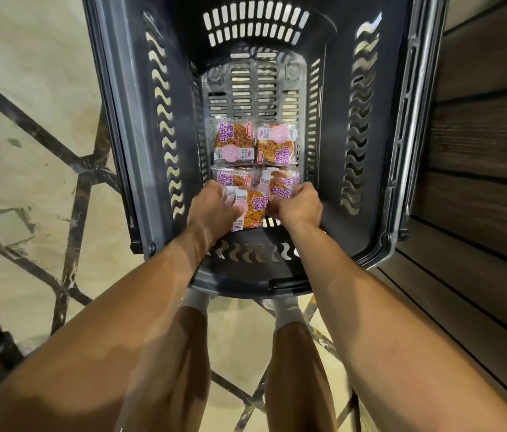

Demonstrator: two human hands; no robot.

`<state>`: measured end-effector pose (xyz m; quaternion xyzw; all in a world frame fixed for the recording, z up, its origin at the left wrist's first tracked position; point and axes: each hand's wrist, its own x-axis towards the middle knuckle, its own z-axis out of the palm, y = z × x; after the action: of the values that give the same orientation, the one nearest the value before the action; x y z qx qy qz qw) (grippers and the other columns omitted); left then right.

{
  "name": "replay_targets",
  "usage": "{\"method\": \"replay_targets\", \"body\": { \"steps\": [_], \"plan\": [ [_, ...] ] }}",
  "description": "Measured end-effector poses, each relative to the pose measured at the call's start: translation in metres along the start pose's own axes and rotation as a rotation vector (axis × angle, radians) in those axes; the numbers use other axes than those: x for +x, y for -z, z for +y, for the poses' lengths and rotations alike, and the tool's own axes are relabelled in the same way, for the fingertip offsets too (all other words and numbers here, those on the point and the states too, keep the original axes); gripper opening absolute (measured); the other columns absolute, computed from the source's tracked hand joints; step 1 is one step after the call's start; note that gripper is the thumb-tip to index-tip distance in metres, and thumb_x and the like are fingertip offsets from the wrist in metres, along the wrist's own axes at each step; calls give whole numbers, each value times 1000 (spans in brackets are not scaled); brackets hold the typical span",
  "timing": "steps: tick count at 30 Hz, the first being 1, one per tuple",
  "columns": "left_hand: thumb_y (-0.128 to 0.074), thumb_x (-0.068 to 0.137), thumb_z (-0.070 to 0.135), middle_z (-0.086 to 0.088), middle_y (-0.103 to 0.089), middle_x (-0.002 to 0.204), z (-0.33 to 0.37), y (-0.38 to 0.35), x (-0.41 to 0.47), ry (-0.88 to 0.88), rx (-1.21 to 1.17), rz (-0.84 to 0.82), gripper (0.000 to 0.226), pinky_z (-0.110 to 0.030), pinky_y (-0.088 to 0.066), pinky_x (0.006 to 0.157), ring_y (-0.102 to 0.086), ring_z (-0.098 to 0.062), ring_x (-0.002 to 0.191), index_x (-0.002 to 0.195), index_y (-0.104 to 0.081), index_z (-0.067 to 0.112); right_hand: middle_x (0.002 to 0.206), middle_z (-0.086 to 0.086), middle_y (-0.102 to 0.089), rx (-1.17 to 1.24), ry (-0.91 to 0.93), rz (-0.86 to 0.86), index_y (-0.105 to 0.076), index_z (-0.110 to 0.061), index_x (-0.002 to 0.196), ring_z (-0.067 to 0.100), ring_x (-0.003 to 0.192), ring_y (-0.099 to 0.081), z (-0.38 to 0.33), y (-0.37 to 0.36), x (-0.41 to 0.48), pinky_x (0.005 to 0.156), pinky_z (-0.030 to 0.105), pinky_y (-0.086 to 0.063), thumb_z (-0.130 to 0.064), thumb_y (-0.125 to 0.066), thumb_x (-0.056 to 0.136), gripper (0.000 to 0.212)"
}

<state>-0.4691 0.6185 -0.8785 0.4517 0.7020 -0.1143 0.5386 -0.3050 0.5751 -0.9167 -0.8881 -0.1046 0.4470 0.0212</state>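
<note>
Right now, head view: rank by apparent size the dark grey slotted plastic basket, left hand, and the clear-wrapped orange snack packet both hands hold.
1. Dark grey slotted plastic basket.
2-3. Left hand and clear-wrapped orange snack packet: look alike; its ends are covered, so unranked.

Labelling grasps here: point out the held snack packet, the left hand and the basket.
held snack packet (250, 213), head view, middle of its printed front.
left hand (211, 208), head view, back of the hand.
basket (239, 275), head view, bare part of its near wall.
</note>
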Motion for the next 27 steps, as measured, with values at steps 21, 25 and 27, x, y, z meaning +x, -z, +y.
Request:
{"method": "replay_targets", "body": {
  "steps": [21,25,27],
  "plan": [
    [-72,90,8,-16,-77,108,149,261,-304,-83,-719,-43,20,-51,-57,87,-72,-39,101,107,-78,16,126,6,-64,623,345,-125,-57,-6,137,21,106,-62,-106,274,-305,86,35,-54,-64,-81,60,99],
    [-67,94,4,-16,-75,100,187,316,-407,-127,-832,-35,14,-57,-52,98,-66,-36,101,92,-77,14,120,15,-73,681,448,-131,-66,-13,121,31,110,-70,-132,339,-389,98,53,-56,-64,-83,63,80],
    [-66,95,4,-18,-74,96,209,338,-455,-179,-820,-11,10,-48,-53,89,-64,-37,97,96,-73,11,111,12,-76,719,490,-157,-69,-14,114,35,104,-72,-141,376,-434,96,54,-56,-56,-84,68,64]
  ]
}}
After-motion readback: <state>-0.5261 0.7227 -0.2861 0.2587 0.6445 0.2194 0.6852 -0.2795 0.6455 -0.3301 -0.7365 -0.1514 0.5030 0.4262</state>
